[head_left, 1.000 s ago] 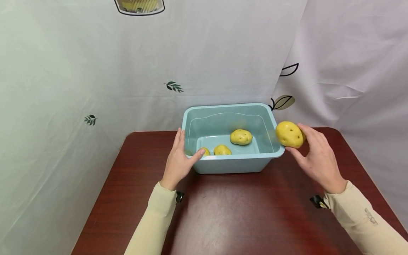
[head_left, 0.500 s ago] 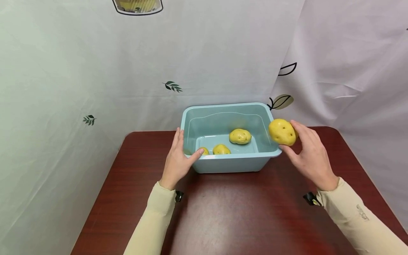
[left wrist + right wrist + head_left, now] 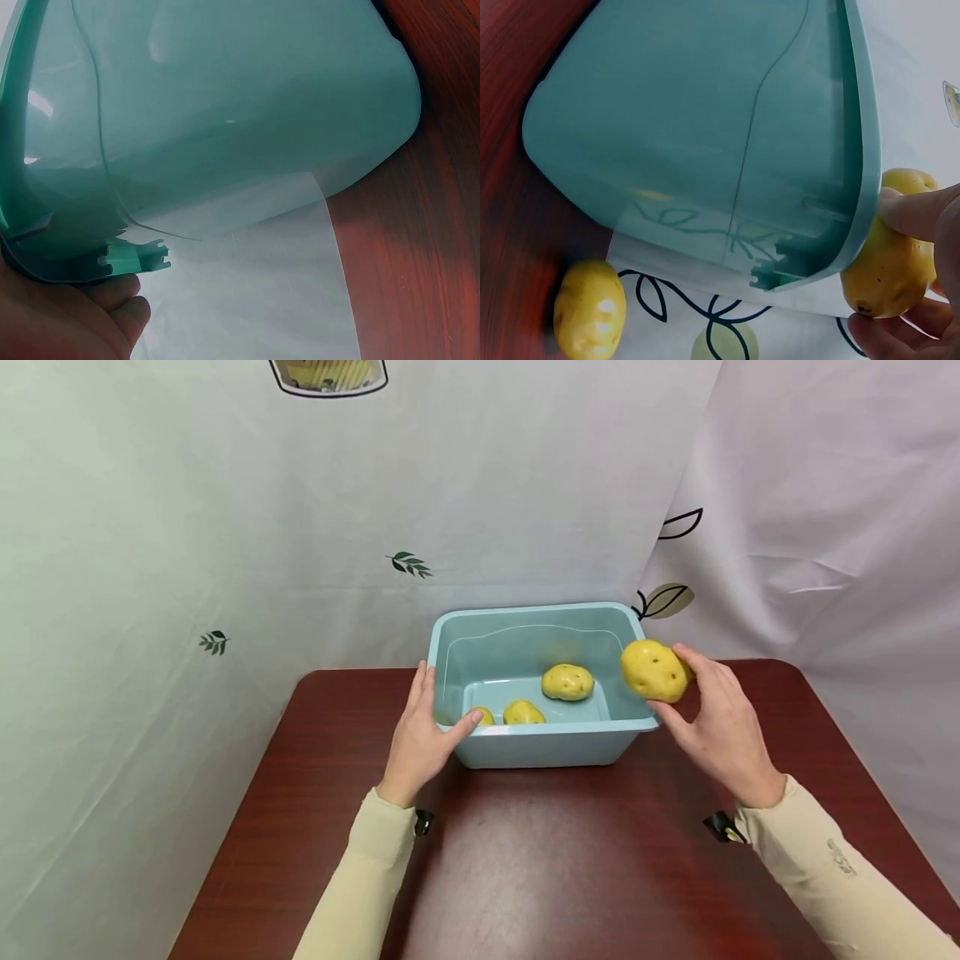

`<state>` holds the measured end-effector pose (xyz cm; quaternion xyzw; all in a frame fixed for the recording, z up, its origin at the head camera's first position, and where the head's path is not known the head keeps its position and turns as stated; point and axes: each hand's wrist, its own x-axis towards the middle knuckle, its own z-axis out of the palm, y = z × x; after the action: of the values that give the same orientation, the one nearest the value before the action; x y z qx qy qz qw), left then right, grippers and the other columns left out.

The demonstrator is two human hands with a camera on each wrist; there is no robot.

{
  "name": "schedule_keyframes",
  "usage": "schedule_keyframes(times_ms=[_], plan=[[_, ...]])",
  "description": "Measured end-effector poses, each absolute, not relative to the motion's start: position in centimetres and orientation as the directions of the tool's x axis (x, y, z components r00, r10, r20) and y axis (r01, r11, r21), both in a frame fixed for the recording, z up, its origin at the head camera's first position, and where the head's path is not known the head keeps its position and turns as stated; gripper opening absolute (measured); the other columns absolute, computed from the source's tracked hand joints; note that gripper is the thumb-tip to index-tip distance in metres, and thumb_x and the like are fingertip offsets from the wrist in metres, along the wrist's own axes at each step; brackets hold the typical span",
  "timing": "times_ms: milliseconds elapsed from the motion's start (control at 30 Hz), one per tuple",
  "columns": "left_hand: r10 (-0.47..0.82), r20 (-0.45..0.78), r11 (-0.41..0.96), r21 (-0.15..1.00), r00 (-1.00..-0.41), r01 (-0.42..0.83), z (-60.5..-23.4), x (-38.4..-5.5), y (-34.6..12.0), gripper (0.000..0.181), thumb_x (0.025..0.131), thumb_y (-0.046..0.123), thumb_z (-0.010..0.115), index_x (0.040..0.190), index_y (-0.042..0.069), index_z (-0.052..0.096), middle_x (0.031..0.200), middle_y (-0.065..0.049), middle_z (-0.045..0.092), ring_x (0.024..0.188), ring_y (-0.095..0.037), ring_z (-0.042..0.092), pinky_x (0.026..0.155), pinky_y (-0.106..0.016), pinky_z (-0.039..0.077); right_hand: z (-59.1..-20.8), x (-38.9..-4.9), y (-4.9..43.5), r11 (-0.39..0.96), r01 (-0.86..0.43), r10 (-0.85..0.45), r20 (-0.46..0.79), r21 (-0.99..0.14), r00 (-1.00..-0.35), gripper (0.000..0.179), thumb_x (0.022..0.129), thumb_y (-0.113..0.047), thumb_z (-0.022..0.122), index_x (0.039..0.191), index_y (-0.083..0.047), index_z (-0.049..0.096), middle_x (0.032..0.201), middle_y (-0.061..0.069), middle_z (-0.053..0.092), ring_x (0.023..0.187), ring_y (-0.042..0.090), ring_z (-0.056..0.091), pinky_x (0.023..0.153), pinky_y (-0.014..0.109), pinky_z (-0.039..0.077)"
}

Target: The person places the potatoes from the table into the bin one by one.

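Note:
A light blue plastic bin (image 3: pixel 555 748) stands at the back of the table, with three yellow potatoes inside: one to the right (image 3: pixel 567 682), another near the front wall (image 3: pixel 522 712), and a third partly hidden by the left thumb (image 3: pixel 484 717). My left hand (image 3: pixel 422 745) holds the bin at its front left corner, thumb over the front rim, fingers along the left side. Between thumb and fingers, my right hand (image 3: pixel 723 722) grips a larger potato (image 3: pixel 654 670) at the bin's right rim. The right wrist view shows one more potato (image 3: pixel 590 309) on the table beside the bin.
The dark red wooden table (image 3: pixel 525 860) reaches toward the person. Close behind the bin hangs a pale curtain (image 3: pixel 525 485) printed with leaves, and its folds run down both sides of the table.
My right hand has moved left with its potato, from outside the bin's right rim to overlapping it in the head view. The left hand and the bin have stayed in place.

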<state>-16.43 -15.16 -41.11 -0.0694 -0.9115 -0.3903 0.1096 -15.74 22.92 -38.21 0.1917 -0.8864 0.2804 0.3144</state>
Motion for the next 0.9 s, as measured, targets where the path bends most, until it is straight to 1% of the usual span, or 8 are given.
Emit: schedule_keyframes(times_ms=[233,367,667,900], plan=[[0.041,0.256,0.684,0.698,-0.966,0.214,-41.1,-16.4,-15.2,0.105,0.087,0.068,0.064,0.161,0.007,0.02,0.168,0.002,0.008,0.148,-0.027,0.031,0.11,-0.054,0.036,-38.4,-16.0,22.4,0.758,-0.532,-0.177,0.665,-0.378,-0.725,0.082,0.069,0.001,0.09,0.142,0.003,0.05,0.132,0.022,0.058,0.113,0.04,0.053,0.093,0.051,0.041],[0.041,0.254,0.688,0.694,-0.966,0.211,-41.1,-16.4,-15.2,0.105,0.087,0.067,0.065,0.161,0.008,0.02,0.168,0.001,0.008,0.148,-0.027,0.03,0.11,-0.054,0.036,-38.3,-16.2,22.1,0.75,-0.544,-0.189,0.666,-0.377,-0.722,0.081,0.07,0.0,0.089,0.142,0.002,0.051,0.133,0.022,0.059,0.115,0.04,0.053,0.094,0.05,0.04],[0.04,0.254,0.685,0.697,-0.966,0.212,-41.1,-16.4,-15.1,0.105,0.087,0.068,0.064,0.161,0.007,0.02,0.168,0.002,0.008,0.148,-0.026,0.03,0.111,-0.053,0.035,-38.0,-16.5,21.5,0.746,-0.548,-0.21,0.648,-0.378,-0.732,0.083,0.071,0.0,0.09,0.144,0.001,0.05,0.138,0.021,0.057,0.12,0.041,0.053,0.099,0.055,0.041],[0.042,0.252,0.685,0.697,-0.967,0.212,-41.0,-16.4,-15.1,0.105,0.088,0.068,0.063,0.161,0.007,0.02,0.168,0.002,0.008,0.149,-0.026,0.029,0.111,-0.054,0.035,-38.1,-16.6,21.3,0.746,-0.546,-0.232,0.621,-0.381,-0.749,0.083,0.073,-0.004,0.09,0.146,-0.002,0.05,0.139,0.02,0.056,0.121,0.039,0.053,0.098,0.054,0.042]])
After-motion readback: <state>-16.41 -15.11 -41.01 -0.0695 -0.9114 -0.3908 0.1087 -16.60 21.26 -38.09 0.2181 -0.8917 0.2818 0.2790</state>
